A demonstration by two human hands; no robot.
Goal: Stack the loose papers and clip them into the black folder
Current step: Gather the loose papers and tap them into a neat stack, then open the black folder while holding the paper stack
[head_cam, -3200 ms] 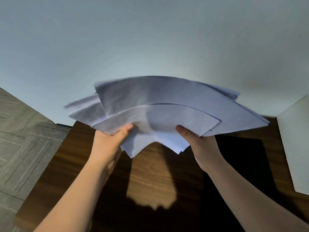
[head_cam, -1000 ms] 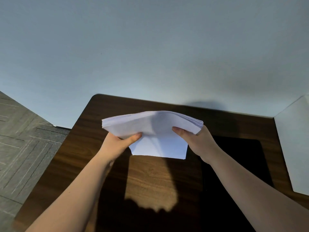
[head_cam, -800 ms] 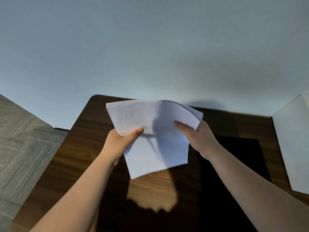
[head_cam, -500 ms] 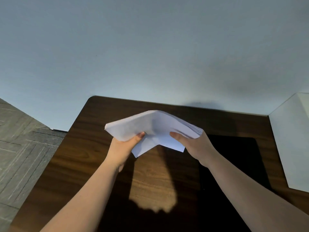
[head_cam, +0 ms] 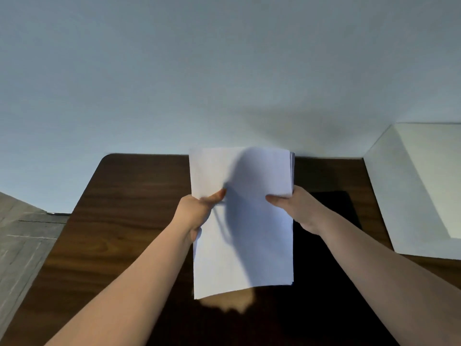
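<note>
A stack of white papers (head_cam: 252,240) stands upright above the brown wooden table (head_cam: 119,221), its edges nearly flush. My left hand (head_cam: 197,211) grips the stack's left edge with the thumb on the front sheet. On the opposite edge, my right hand (head_cam: 296,208) holds it the same way. The black folder (head_cam: 334,221) lies flat on the table to the right, partly hidden behind the papers and my right forearm.
A white box-like block (head_cam: 411,196) stands at the table's right side against the pale wall (head_cam: 224,71). Grey tiled floor (head_cam: 22,245) shows beyond the table's left edge. My shadow falls across the table's near part.
The fanned, bent sheets have been gathered into one squared stack, which now hangs straight and upright. The hands keep their grip on both sides.
</note>
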